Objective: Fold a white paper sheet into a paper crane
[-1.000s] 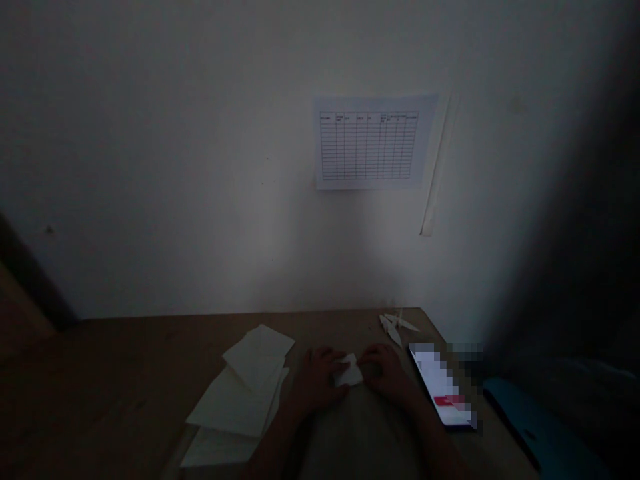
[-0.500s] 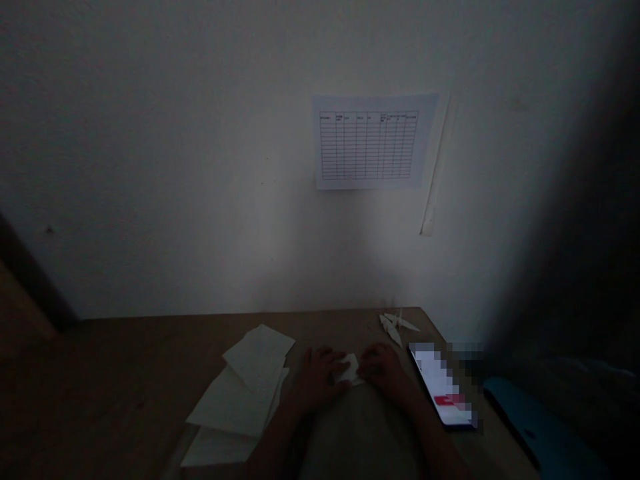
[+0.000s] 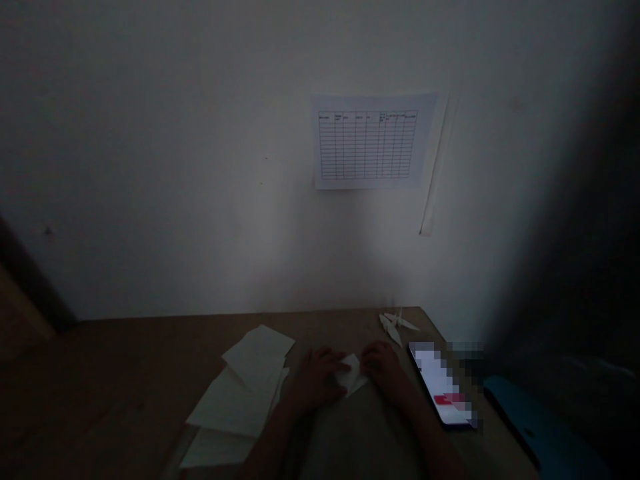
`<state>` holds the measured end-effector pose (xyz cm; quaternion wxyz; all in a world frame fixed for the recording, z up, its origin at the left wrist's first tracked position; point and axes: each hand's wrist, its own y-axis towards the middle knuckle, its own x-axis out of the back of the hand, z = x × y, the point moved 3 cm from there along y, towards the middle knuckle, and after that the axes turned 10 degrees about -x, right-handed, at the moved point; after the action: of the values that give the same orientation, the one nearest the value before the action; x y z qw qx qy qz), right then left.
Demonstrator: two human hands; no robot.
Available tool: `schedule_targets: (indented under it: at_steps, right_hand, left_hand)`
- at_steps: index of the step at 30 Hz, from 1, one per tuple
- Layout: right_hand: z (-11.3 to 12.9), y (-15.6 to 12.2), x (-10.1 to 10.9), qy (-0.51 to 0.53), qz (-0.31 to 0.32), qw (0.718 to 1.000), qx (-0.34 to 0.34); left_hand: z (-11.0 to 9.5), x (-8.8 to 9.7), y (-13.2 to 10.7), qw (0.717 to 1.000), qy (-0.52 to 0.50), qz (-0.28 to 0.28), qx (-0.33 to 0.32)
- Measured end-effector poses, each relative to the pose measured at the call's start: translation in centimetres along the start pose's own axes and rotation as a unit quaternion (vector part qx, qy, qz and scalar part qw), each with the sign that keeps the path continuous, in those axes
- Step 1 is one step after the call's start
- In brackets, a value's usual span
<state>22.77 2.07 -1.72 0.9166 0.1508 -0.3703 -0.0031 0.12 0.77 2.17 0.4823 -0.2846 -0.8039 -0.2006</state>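
Note:
Both of my hands rest on a small folded piece of white paper (image 3: 354, 377) lying on the wooden table (image 3: 125, 373). My left hand (image 3: 316, 381) lies on its left side with the fingers curled down over the paper. Its right edge is pressed by my right hand (image 3: 384, 371), fingers bent. The room is very dim, so the fold itself is hard to make out.
A loose pile of white paper sheets (image 3: 243, 397) lies left of my hands. A folded white paper figure (image 3: 396, 325) sits at the table's far right corner. A lit phone (image 3: 443, 390) lies to the right, a blue object (image 3: 540, 433) beyond it. A printed table sheet (image 3: 369, 142) hangs on the wall.
The small paper has shifted slightly and now shows a pointed lower corner between my hands. Both hands have stayed on it, almost in place.

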Motion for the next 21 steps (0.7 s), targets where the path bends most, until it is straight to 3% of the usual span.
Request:
schedule_targets:
  at_steps: [21]
  right_hand:
    - [2.7, 0.6, -1.5, -0.105, -0.006, 0.994, -0.034]
  left_hand:
    - [-0.3, -0.4, 0.4, 0.998, 0.024, -0.049, 0.028]
